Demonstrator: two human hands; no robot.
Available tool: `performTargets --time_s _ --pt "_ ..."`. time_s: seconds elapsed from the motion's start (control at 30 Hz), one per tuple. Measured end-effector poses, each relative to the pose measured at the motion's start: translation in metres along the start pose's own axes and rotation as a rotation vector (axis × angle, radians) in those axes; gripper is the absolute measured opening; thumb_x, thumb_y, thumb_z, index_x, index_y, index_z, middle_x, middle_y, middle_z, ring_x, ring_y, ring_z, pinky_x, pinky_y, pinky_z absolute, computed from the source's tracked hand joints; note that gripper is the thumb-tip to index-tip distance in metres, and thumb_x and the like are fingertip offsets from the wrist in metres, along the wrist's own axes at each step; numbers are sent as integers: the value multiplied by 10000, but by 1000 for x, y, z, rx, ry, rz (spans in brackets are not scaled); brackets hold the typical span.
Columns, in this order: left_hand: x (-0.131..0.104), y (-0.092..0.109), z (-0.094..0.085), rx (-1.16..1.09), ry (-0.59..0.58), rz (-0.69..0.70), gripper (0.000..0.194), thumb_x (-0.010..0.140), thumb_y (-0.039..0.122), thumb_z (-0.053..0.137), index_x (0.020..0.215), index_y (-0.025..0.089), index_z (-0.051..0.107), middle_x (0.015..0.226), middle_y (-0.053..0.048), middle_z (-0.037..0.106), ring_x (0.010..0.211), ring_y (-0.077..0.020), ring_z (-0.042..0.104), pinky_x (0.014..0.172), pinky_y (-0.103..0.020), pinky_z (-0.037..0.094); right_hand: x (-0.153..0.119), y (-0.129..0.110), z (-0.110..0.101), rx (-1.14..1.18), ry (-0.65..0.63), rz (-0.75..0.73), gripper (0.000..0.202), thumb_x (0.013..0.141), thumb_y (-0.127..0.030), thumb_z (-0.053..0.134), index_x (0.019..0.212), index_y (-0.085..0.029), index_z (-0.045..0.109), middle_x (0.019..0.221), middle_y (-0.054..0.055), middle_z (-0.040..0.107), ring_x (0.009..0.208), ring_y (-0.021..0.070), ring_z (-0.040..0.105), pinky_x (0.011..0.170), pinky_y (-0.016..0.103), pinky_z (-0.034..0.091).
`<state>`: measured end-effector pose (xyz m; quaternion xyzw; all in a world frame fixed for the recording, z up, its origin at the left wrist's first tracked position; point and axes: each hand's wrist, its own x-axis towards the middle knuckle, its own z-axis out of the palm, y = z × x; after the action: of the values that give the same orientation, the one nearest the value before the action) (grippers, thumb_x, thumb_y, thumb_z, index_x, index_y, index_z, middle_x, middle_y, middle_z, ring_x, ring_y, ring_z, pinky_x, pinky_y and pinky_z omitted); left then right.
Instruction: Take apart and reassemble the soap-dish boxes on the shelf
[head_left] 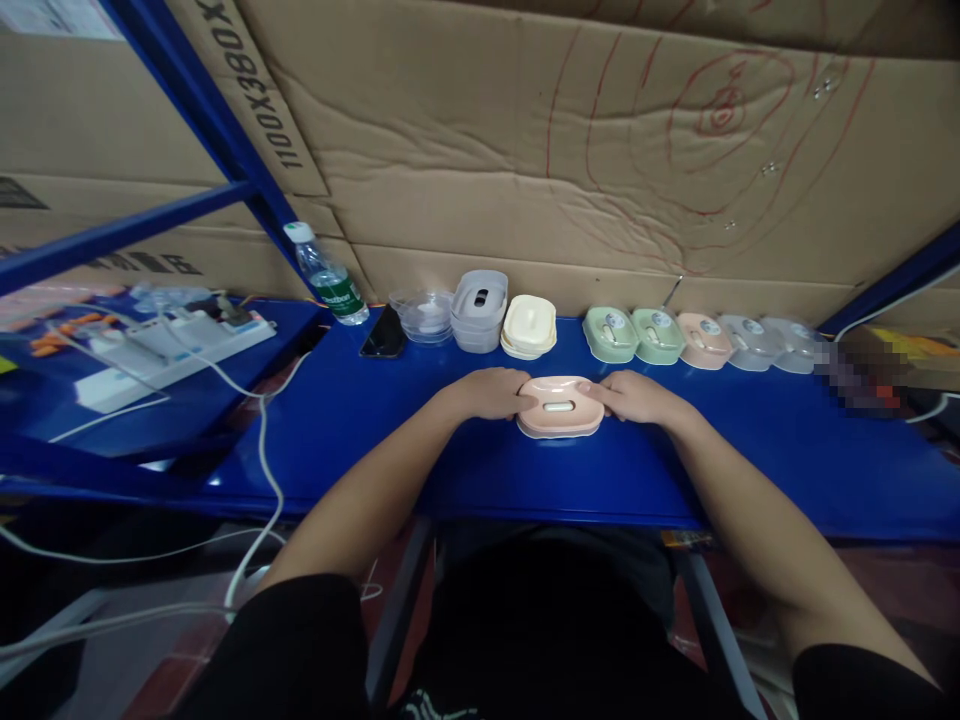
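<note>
A pink plastic soap box (pixel 561 418) with an oval slot and a white piece in its middle is near the front of the blue table. My left hand (pixel 495 393) grips its left side, thumb over the rim. From the other side my right hand (pixel 634 396) holds the right rim, thumb on top. The fingers under and behind the box are partly hidden. Beyond my left hand sit cream-coloured box parts (pixel 529 325), a stack of greyish translucent box parts (pixel 478 315) and clear lids (pixel 425 316).
Along the back right stand green boxes (pixel 611 335), a pink box (pixel 703 341) and grey boxes (pixel 752 343). A water bottle (pixel 330 278) and a black phone (pixel 383 333) are at the back left. White cables (pixel 264 450) hang beside a power strip (pixel 176 360). Cardboard (pixel 450 130) walls the back.
</note>
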<state>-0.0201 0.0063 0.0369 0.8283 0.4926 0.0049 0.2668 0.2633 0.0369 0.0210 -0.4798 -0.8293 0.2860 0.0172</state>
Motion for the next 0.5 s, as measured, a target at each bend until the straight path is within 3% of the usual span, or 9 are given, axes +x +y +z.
performTargets --time_s 0.33,0.5 --pt "6 -14 -2 12 55 -53 353 921 501 541 1098 228 678 831 -17 766 860 -223 712 691 -291 432 3 -3 1 -141 -1 42 854 926 -884 252 618 -196 655 623 79 687 606 198 621 629 309 399" --pt "5 -26 -6 117 236 -106 418 936 578 534 1058 246 756 1055 -69 779 995 -265 700 759 -314 457 3 0 2 -91 5 1 843 940 -869 251 620 -200 652 592 63 671 598 191 616 653 314 413"
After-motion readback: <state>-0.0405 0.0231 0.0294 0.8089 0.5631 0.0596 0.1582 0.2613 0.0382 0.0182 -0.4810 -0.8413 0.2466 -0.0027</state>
